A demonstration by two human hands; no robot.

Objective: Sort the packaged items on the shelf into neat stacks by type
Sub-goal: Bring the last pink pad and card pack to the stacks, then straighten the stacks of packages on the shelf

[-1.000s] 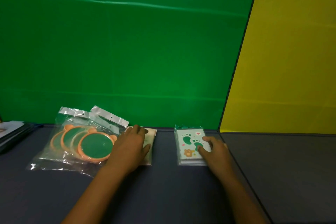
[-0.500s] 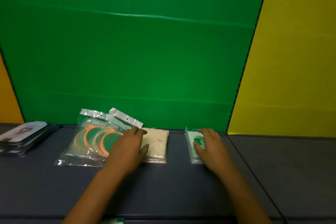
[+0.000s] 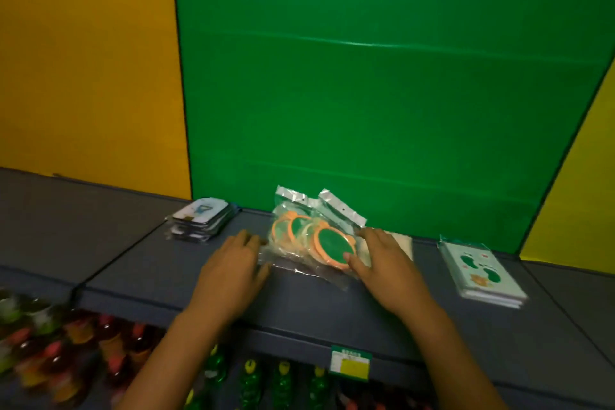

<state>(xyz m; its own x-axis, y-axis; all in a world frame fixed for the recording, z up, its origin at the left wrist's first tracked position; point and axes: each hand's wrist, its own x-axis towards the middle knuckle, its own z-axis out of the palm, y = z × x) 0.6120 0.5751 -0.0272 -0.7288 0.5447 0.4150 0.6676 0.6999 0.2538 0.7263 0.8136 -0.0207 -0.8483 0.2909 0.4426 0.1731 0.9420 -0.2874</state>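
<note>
Clear bags of orange-rimmed round mirrors (image 3: 311, 236) lie fanned out in the middle of the grey shelf (image 3: 133, 260). My left hand (image 3: 229, 276) lies flat at the bags' left edge, fingers straight. My right hand (image 3: 382, 263) rests on their right side, thumb on the nearest orange disc, and covers most of a beige flat pack (image 3: 404, 243). A stack of footprint-printed packs (image 3: 482, 271) sits to the right, apart from both hands. A stack of dark card packs (image 3: 201, 218) sits at the back left.
Green and yellow panels (image 3: 366, 93) close off the back of the shelf. A green and yellow price tag (image 3: 349, 361) hangs on the shelf's front edge. Below it stand rows of coloured bottles (image 3: 60, 353), blurred.
The view has swung left and down. My right hand left the footprint packs and went to the mirror bags' right side. My left hand shifted from the beige pack to the bags' left edge.
</note>
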